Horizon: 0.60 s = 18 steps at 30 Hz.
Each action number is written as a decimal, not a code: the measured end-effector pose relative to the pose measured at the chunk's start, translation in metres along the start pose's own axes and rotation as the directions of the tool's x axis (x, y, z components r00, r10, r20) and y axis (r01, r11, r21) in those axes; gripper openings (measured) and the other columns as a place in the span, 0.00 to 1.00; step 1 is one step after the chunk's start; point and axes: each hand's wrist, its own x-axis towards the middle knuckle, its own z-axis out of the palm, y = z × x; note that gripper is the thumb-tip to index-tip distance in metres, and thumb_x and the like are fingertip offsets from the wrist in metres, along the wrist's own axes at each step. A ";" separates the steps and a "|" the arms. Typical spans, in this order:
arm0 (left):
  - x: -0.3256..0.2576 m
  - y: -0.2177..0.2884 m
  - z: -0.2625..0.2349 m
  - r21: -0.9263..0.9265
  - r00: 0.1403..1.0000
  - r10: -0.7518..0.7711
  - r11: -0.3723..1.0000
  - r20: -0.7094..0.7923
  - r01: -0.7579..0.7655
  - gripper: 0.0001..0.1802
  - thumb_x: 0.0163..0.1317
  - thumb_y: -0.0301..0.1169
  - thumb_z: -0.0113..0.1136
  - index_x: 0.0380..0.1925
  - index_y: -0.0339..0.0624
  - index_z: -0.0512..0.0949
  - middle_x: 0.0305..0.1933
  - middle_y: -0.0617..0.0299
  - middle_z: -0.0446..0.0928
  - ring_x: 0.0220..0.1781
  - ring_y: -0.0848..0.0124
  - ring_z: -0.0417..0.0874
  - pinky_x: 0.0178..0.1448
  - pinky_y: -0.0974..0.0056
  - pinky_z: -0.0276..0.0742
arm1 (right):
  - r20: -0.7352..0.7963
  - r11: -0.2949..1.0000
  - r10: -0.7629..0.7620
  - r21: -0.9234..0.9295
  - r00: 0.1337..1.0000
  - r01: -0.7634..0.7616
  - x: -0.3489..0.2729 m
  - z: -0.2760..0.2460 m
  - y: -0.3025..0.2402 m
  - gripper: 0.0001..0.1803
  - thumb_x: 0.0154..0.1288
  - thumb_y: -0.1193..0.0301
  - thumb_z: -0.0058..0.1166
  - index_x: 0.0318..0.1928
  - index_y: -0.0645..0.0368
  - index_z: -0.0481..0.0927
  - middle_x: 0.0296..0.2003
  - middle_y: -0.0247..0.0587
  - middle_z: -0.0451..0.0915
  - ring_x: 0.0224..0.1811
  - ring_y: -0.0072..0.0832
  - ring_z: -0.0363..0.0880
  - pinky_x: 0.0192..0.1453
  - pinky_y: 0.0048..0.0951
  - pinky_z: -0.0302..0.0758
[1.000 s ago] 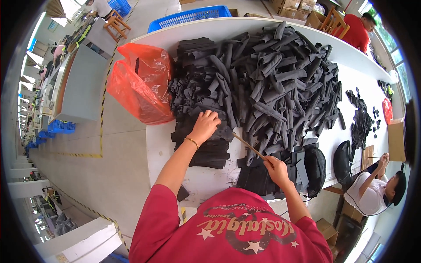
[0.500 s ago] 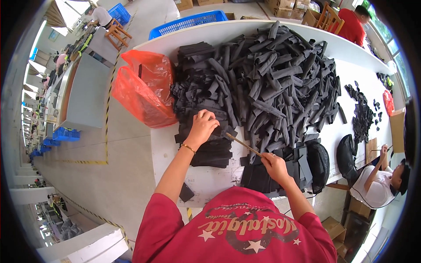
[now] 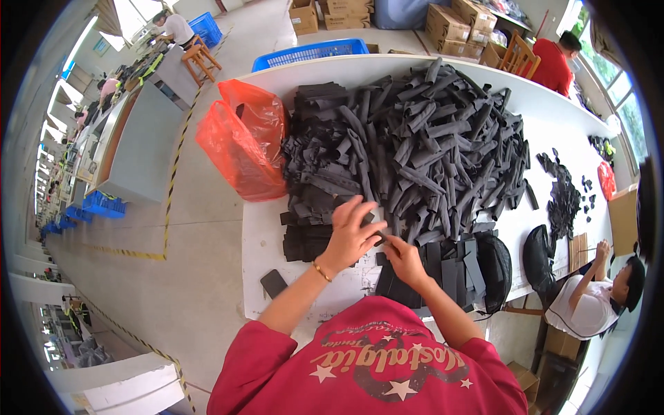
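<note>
A: Which step is this?

B: Picking, I judge; the left hand lies spread on a black strip at the near edge of the pile on the tabletop; fingers splayed, not clenched.

A: And the right hand?

B: It meets the left at that strip, fingers pinched; on what, I cannot tell; a flat stack lies just beside it.

A: Next?

B: Probably freeing one strip from its neighbours; that calls for a firm pinch.

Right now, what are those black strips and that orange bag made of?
The black strips look like matte fabric or foam: dull, limp, curling in the heap; I cannot tell which. The orange bag looks like thin glossy plastic: crinkled, shiny, half see-through.
</note>
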 end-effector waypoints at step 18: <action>-0.038 -0.011 0.043 -0.941 0.159 -0.929 -0.338 0.335 0.010 0.11 0.61 0.35 0.64 0.33 0.38 0.78 0.24 0.63 0.77 0.19 0.74 0.74 0.25 0.67 0.73 | 0.008 0.998 0.040 -0.053 0.999 -0.040 -0.057 0.047 -0.018 0.09 0.66 0.72 0.53 0.33 0.66 0.75 0.18 0.55 0.71 0.16 0.40 0.72 0.23 0.36 0.68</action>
